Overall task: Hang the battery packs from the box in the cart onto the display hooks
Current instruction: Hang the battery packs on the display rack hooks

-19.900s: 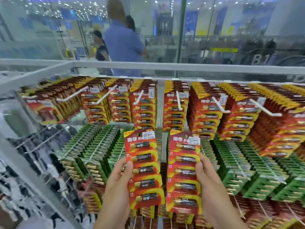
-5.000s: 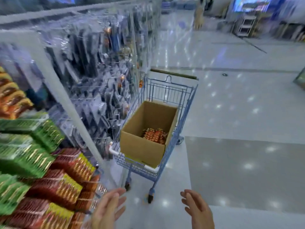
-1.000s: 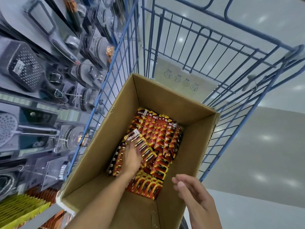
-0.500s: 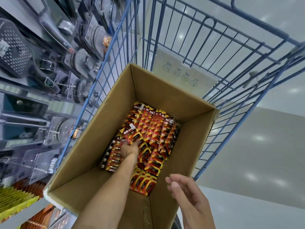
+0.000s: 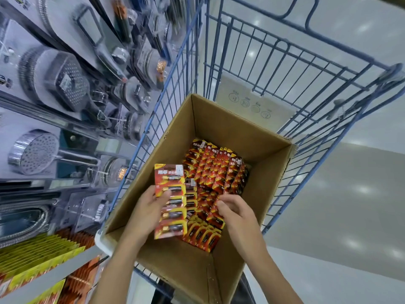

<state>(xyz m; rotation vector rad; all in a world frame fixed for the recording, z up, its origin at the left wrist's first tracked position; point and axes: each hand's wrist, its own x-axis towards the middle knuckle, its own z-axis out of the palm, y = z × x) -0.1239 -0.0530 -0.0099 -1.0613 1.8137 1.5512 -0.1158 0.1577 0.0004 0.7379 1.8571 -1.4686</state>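
Note:
An open cardboard box (image 5: 221, 126) stands in the blue wire cart (image 5: 282, 69). Red and yellow battery packs (image 5: 215, 170) lie stacked in its bottom. My left hand (image 5: 146, 212) holds a long strip of battery packs (image 5: 169, 200) lifted above the pile, thumb across its front. My right hand (image 5: 235, 212) reaches down into the box, its curled fingers on another pack (image 5: 213, 216) in the pile; whether it grips that pack is unclear. The display hooks are out of view.
To the left hangs a wall of packaged shower heads (image 5: 35, 152) and hoses. Hung yellow and red battery packs (image 5: 37, 255) show at the lower left behind a grey shelf rail (image 5: 50, 275). Shiny grey floor (image 5: 341, 211) lies to the right of the cart.
My left hand has lifted a strip of battery packs out of the pile. My right hand has moved from above the box's near rim down into the packs.

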